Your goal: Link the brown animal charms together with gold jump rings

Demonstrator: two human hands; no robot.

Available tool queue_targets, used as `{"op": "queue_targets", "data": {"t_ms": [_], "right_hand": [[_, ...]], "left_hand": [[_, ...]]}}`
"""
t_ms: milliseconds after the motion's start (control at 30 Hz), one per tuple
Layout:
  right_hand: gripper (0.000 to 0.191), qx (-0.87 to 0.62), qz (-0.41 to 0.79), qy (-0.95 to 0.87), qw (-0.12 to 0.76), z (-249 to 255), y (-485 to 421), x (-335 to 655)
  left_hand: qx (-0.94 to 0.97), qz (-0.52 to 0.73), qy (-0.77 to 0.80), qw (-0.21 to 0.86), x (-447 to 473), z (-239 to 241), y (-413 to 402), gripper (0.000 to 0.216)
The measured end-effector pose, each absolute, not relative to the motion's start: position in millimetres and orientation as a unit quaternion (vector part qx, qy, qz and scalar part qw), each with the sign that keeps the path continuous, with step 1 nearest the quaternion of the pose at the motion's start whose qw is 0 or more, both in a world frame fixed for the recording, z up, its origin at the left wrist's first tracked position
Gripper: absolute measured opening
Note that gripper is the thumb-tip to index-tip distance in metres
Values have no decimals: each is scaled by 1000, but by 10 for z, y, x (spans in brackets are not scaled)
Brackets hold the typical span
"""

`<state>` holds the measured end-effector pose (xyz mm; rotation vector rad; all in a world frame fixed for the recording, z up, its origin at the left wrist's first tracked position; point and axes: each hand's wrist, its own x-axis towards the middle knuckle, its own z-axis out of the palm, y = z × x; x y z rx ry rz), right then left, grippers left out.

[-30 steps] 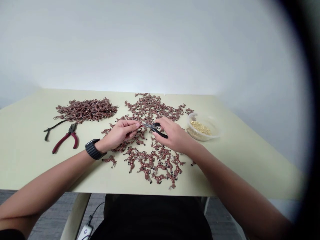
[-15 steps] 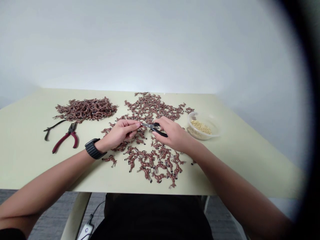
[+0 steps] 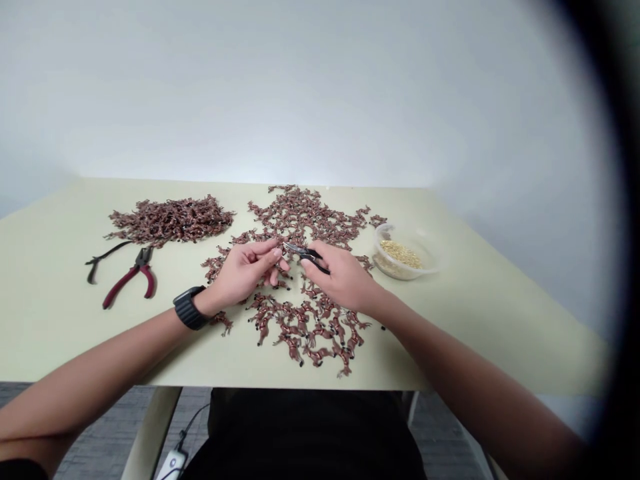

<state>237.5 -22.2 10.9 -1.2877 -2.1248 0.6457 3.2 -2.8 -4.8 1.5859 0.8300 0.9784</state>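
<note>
My right hand (image 3: pixel 343 275) is closed round the black handles of a pair of pliers (image 3: pixel 311 254), whose metal jaws point left. The tip of the jaws lies close to the fingers of my left hand (image 3: pixel 246 272). Thumb and index finger of that hand are pinched near the jaws; whatever is between them is too small to make out. Beneath and around both hands spread many small brown deer-shaped figures (image 3: pixel 320 328), lying flat on the pale yellow table (image 3: pixel 210 360).
A heaped pile of similar brown figures (image 3: pixel 173 220) lies at the left. In front of it are red-handled pliers (image 3: pixel 131 277) and a thin black tool (image 3: pixel 105 260). On the right stands a clear round tub (image 3: pixel 431 270) with small gold-coloured pieces (image 3: pixel 401 254).
My left hand has turned a little, its lower fingers now more spread. The handles of the pliers look more closed in my right hand, and the jaws have tilted slightly.
</note>
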Motion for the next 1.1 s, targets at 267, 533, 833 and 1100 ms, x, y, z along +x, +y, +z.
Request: {"op": "queue_targets", "data": {"t_ms": [267,533,833,1100], "right_hand": [[38,-378,686,-570,247,155,-219,2354],[28,-468,303,-755,346,98,-171,2392],[30,-438,131,-837,301,79,-123,2478],[31,-437,147,-839,289,82,-113,2494]], "left_hand": [[896,365,249,-39,-284,-201,209,56],[668,425,370,486,-32,34,49,35],[501,390,308,708,11,75,18,22],[510,387,305,705,-1,79,11,22]]}}
